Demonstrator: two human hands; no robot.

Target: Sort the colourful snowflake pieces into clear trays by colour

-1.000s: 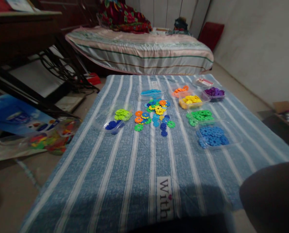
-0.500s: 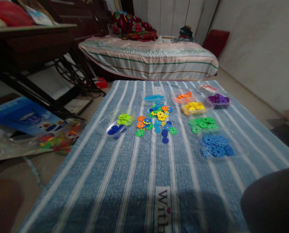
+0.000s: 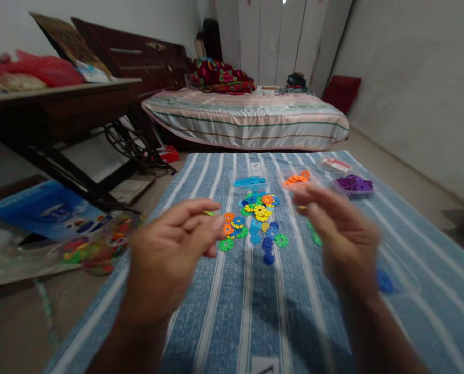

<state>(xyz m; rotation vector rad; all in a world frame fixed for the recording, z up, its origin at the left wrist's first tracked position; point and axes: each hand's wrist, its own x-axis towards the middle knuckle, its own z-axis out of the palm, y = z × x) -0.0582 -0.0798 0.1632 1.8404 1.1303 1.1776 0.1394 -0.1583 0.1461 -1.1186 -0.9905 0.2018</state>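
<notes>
- Loose heap of small flat plastic flower-shaped discs in mixed colours (image 3: pixel 257 223): lies on the blue-and-white striped cloth (image 3: pixel 232 311), between and just beyond both hands.
- Handling, judged: light, stiff, thin and smooth; likely best pinched by opposite rim edges, one at a time; liable to slide on the cloth.
- Left hand (image 3: pixel 169 259): raised, fingers loosely curled; something thin and yellow-green shows at the fingertips, grip uncertain.
- Right hand (image 3: pixel 341 239): blurred, fingers half spread; contents cannot be told.
- Clear tubs: purple discs (image 3: pixel 354 183), light-blue discs (image 3: pixel 249 181).
</notes>
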